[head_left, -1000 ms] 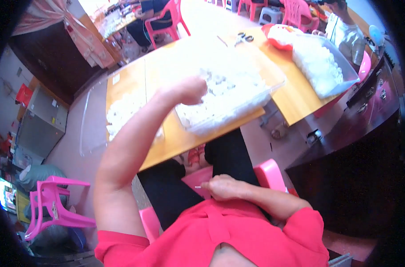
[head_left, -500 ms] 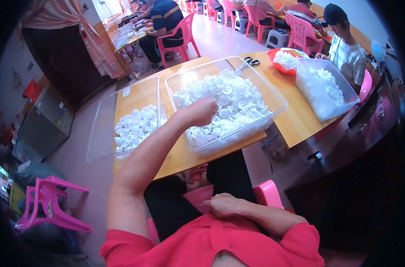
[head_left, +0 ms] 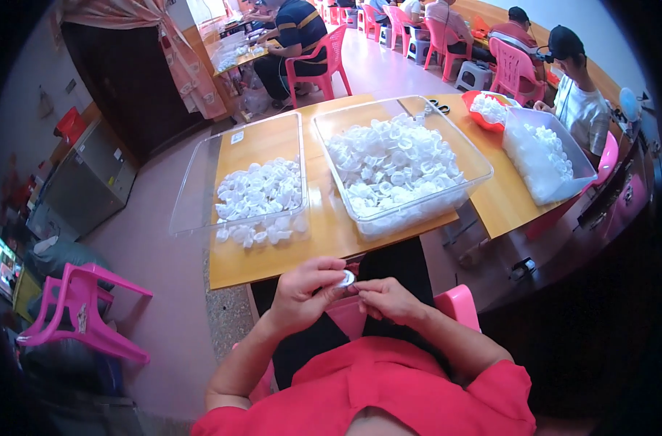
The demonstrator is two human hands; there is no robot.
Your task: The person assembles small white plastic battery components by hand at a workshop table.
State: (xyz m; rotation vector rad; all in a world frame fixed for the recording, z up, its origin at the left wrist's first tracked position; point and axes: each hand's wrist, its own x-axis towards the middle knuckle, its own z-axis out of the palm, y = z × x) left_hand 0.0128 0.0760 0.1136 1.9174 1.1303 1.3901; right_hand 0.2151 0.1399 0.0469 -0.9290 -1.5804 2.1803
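Note:
Above my lap, just off the table's near edge, my left hand (head_left: pixel 309 292) pinches a small white round plastic piece (head_left: pixel 348 278) between thumb and fingers. Close against it, my right hand (head_left: pixel 390 300) is closed, its fingertips meeting at the piece; something thin may be in them, too small to make out. Beyond my hands stands a large clear plastic bin (head_left: pixel 411 214), heaped with white round plastic pieces (head_left: pixel 393 156). To its left, a second clear bin (head_left: pixel 302 138) has a smaller pile of similar white pieces (head_left: pixel 262 190).
Both bins rest on a wooden table (head_left: pixel 244 272). At the right stand a translucent tub (head_left: pixel 538 163) and a red bowl (head_left: pixel 470 109) of white parts, near a seated person (head_left: pixel 582 102). Black scissors (head_left: pixel 438 107) lie behind the large bin. A pink chair (head_left: pixel 84 305) stands at left.
My left hand has come back from the large bin to my lap with a white round piece. My right hand has lifted slightly to meet it. The view has shifted.

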